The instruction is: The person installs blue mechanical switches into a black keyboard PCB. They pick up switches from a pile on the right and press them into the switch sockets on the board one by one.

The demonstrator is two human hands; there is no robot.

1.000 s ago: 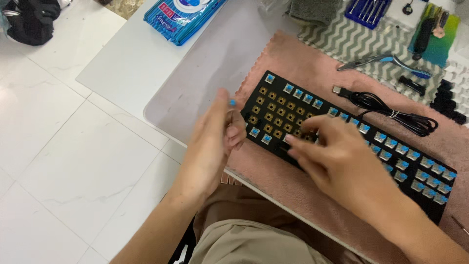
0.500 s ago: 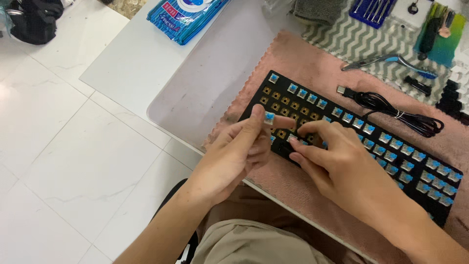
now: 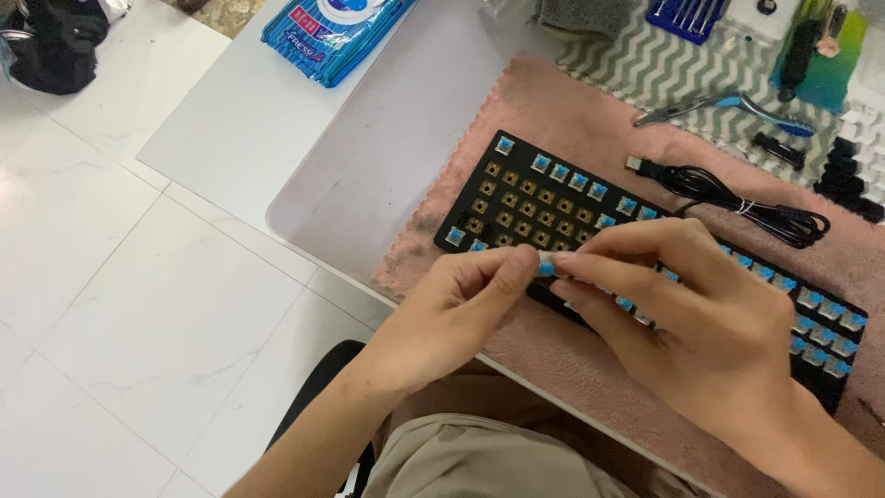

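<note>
A black keyboard [image 3: 535, 198] without keycaps lies on a pink cloth [image 3: 553, 111]; several of its sockets hold blue-stemmed switches, others at the left end show bare brass. My left hand [image 3: 456, 309] and my right hand [image 3: 682, 304] meet above the keyboard's near edge. Both pinch one small blue-and-white switch [image 3: 546, 266] between their fingertips. My right hand covers the middle of the keyboard.
A black cable [image 3: 737, 203] lies coiled behind the keyboard. Pliers with blue handles [image 3: 719, 103], a blue tool set [image 3: 690, 14], black keycaps [image 3: 848, 175] and a zigzag mat [image 3: 645, 65] sit at the back. A blue wipes pack [image 3: 332, 32] rests far left. The white table edge [image 3: 304, 267] drops to tiled floor.
My left hand came off the keyboard's left end with a blue switch and moved right. My right hand lifted from the keys to meet it, and both now pinch the switch.
</note>
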